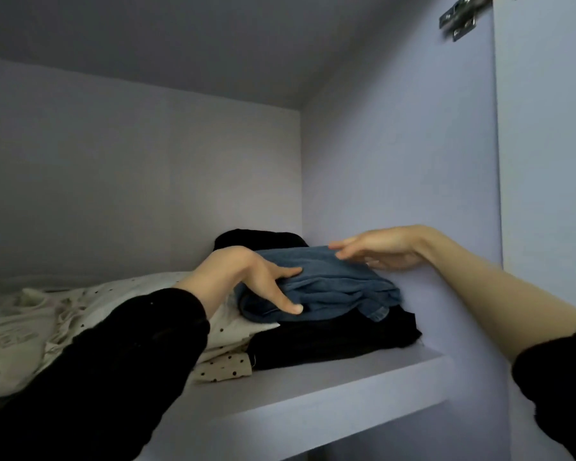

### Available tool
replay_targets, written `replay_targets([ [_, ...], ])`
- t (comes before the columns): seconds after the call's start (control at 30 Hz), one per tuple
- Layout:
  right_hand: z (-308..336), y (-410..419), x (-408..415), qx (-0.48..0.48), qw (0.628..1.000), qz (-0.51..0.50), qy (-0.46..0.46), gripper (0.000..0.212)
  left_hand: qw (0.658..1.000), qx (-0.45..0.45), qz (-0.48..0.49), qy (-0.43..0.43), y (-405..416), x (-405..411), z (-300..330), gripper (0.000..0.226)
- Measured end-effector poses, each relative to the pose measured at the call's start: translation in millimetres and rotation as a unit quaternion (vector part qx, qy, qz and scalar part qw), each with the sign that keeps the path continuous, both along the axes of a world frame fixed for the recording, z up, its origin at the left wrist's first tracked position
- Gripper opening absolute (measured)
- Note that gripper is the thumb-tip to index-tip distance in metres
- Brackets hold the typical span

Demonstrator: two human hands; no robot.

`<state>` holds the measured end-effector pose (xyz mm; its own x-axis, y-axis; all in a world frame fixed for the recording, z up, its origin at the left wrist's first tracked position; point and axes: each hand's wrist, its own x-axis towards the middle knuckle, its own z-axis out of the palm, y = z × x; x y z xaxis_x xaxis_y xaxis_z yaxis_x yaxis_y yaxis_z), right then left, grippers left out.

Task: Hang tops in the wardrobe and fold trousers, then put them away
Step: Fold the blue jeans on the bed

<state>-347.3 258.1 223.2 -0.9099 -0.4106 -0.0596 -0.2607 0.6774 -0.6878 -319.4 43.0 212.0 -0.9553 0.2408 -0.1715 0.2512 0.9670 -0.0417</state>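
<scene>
A folded pair of blue jeans (333,287) lies on top of a stack of folded black clothes (333,341) on the wardrobe shelf (313,394), against the right side wall. My left hand (246,274) rests on the jeans' left end, with straight fingers spread over the top and side. My right hand (379,249) reaches in from the right, and its straight fingertips touch the jeans' top right edge. Another black garment (256,239) lies behind the jeans.
To the left on the same shelf lies a heap of white fabric with black dots (120,307) and pale printed cloth (10,337). The wardrobe's right side wall (396,161) is close beside the stack. A metal door hinge (459,15) sits at the top right.
</scene>
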Motion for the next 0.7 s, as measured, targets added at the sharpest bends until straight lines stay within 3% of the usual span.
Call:
replay_targets([
  [0.07, -15, -16, -11, 0.023, 0.995, -0.033, 0.095, 0.047, 0.998, 0.029, 0.021, -0.059, 6, 0, 1, 0.106],
  [0.17, -53, -36, -39, 0.182, 0.954, -0.070, 0.228, 0.055, 0.984, 0.134, 0.021, -0.115, 8, -3, 0, 0.119],
  [0.23, -69, -37, -51, 0.186, 0.946, -0.087, 0.251, 0.054, 0.988, 0.155, 0.019, -0.005, 11, -17, -10, 0.103],
  [0.3, -77, -35, -53, 0.181, 0.937, -0.110, 0.277, 0.054, 0.985, 0.110, 0.036, 0.128, 15, -34, -28, 0.075],
  [0.33, -81, -35, -54, 0.185, 0.932, -0.118, 0.289, 0.054, 0.984, 0.088, 0.047, 0.146, 16, -42, -38, 0.068],
  [0.5, -77, -34, -50, 0.199, 0.945, -0.113, 0.235, 0.054, 0.989, 0.067, 0.061, 0.113, 16, -64, -50, 0.067],
  [0.7, -110, -26, -5, 0.207, 0.880, -0.151, 0.400, 0.051, 0.981, 0.096, 0.013, 0.166, 7, -50, -39, 0.060],
])
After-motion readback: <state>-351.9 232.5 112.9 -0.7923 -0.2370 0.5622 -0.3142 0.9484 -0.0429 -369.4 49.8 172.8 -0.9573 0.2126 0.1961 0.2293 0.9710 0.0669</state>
